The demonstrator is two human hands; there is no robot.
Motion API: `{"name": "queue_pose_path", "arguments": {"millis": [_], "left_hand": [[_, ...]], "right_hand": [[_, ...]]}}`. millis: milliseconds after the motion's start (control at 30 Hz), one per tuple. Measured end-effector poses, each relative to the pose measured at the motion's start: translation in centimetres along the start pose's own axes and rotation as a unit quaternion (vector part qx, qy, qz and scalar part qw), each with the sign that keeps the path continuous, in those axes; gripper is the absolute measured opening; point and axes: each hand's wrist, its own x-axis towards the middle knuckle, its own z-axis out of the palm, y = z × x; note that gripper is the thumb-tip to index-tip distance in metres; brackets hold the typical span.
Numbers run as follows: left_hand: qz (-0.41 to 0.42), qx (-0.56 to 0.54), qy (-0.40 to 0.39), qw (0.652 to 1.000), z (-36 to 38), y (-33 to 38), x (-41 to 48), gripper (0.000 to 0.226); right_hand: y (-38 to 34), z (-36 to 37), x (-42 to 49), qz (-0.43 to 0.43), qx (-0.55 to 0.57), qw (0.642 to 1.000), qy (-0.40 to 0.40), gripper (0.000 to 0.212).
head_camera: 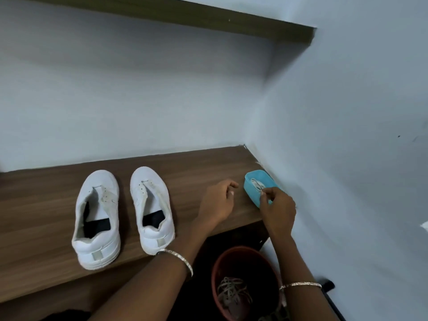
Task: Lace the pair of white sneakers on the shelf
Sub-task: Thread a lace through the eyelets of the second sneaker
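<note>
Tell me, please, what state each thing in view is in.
left sneaker: unlaced, upright on the shelf.
right sneaker: unlaced, upright beside it.
blue container: open, white lace inside.
white lace: pinched by the right hand.
left hand: loosely curled, holding nothing.
brown bucket: open, grey laces inside.

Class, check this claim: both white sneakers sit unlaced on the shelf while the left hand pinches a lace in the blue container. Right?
Not quite: the head view shows the right hand pinching the lace in the blue container; the left hand holds nothing.
</note>
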Motion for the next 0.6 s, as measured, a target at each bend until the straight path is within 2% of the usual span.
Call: {"name": "queue_pose_path", "arguments": {"millis": [100, 233, 400, 600], "left_hand": [[0.026, 0.084, -0.056, 0.995, 2.7, -1.0, 3.3, 0.037], [0.042, 0.142, -0.090, 0.985, 5.2, -1.8, 6.7, 0.046], [0.059, 0.249, -0.105, 0.961, 6.6, -2.3, 9.3, 0.044], [0.053, 0.263, -0.106, 0.957, 6.9, -3.0, 10.4, 0.034]], "right_hand": [[2.8, 1.5, 1.3, -0.001, -0.089, 0.994, -0.060, 0.037], [4.5, 2.8, 1.8, -0.014, -0.126, 0.986, -0.105, 0.041], [5.1, 3.9, 2.7, -0.006, -0.140, 0.987, -0.082, 0.029], [4.2, 4.0, 2.1, 0.010, -0.108, 0.992, -0.068, 0.024]]}}
